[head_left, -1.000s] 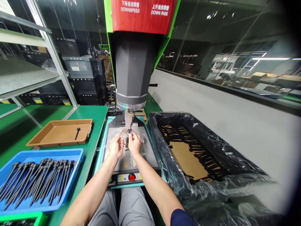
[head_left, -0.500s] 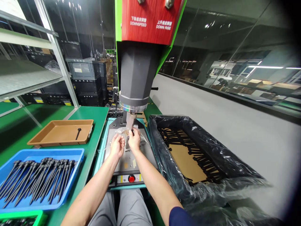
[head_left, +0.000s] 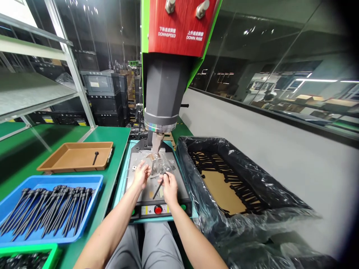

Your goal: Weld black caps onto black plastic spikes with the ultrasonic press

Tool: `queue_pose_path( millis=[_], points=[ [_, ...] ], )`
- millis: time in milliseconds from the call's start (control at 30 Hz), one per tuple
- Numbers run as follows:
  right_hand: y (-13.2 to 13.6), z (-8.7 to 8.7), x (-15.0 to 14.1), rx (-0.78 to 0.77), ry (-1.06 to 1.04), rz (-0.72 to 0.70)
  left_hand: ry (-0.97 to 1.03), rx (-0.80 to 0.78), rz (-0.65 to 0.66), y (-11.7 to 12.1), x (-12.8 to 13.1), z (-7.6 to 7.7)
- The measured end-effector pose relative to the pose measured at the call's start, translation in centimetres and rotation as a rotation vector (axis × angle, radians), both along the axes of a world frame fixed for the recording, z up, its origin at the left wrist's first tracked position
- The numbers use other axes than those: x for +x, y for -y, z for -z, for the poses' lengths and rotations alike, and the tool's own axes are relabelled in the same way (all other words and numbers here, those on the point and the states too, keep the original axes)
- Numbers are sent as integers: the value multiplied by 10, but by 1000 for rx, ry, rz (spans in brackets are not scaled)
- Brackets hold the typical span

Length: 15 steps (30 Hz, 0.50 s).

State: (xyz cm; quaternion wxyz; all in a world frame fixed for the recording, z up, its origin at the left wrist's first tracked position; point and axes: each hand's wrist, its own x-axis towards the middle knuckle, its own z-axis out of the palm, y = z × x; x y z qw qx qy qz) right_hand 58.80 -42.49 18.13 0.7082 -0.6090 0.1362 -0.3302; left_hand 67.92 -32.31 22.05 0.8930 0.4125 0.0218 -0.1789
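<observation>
My right hand [head_left: 169, 186] is closed on a thin black plastic rod with a wider head [head_left: 157, 189], which slants down and left over the metal base plate [head_left: 146, 196]. Beside the fixture [head_left: 154, 167], my left hand [head_left: 141, 175] has its fingers loosely curled and apart, and I see nothing held in it. Above the fixture is the pale metal horn [head_left: 157, 143] of a press machine [head_left: 164, 89]. Clear plastic film [head_left: 167, 163] lies around the fixture.
To the left, a blue tray [head_left: 92, 209] holds many black rods. Behind it sits a brown tray [head_left: 67, 168] with one rod. A green bin [head_left: 53, 257] is at lower left. On the right stands a box lined with black plastic [head_left: 207, 209], rods inside. A red button [head_left: 158, 209] is on the machine's front.
My right hand has drawn back from the fixture, toward me and slightly right, with the black rod now visible in it. My left hand stays near the fixture, its fingers somewhat more spread.
</observation>
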Motion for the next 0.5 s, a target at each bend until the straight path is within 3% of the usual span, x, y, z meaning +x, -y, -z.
queue_pose_path(
  millis=[133,300,400,500],
  points=[
    [-3,-1,-16,-14,-31,-14,-95,15,59,-11,-10,8],
    [-6,-10,-35,-131,-43,-125,-186,68,159,-31,-57,26],
    [-16,-13,-45,-148,-46,-185,-25,172,103,-42,-87,28],
    [-31,-15,-53,-64,-59,-274,212,285,17,-53,-103,17]
  ],
)
